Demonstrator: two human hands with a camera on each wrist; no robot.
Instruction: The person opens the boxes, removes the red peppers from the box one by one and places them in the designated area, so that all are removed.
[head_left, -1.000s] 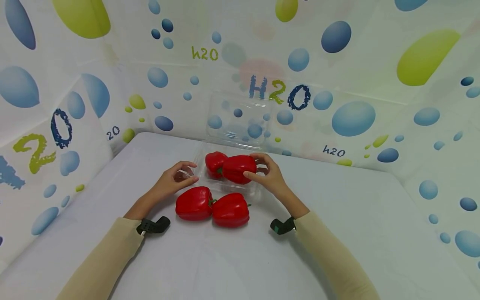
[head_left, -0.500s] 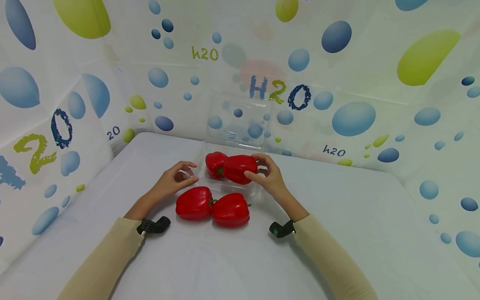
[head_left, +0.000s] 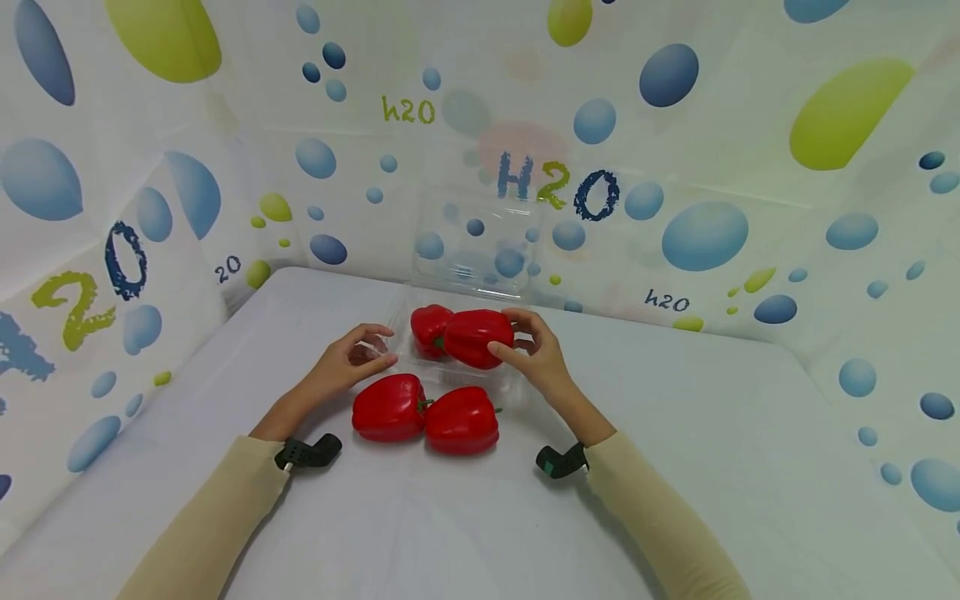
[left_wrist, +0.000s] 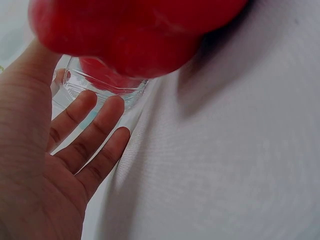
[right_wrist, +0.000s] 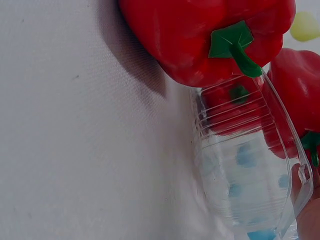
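A clear plastic clamshell container (head_left: 495, 379) stands on the table with its lid (head_left: 453, 268) raised at the back. My left hand (head_left: 343, 360) holds its left edge between thumb and index finger. The left hand's other fingers (left_wrist: 86, 147) reach out loosely below. Inside the container lies a red bell pepper (head_left: 427, 323). My right hand (head_left: 542, 354) grips a second red bell pepper (head_left: 474, 340) by its right end, thumb in front and fingers behind, against the first. Two more bell peppers, a left one (head_left: 386, 410) and a right one (head_left: 461, 423), lie in front of the container.
A white cloth (head_left: 465, 533) covers the table. The patterned backdrop (head_left: 675, 150) rises behind and beside it. A black wrist mount (head_left: 307, 452) sits on my left wrist and another mount (head_left: 561, 461) on my right.
The right wrist has shifted very slightly to the left, and the head view has shifted a little. Both hands and all the bell peppers otherwise hold their places.
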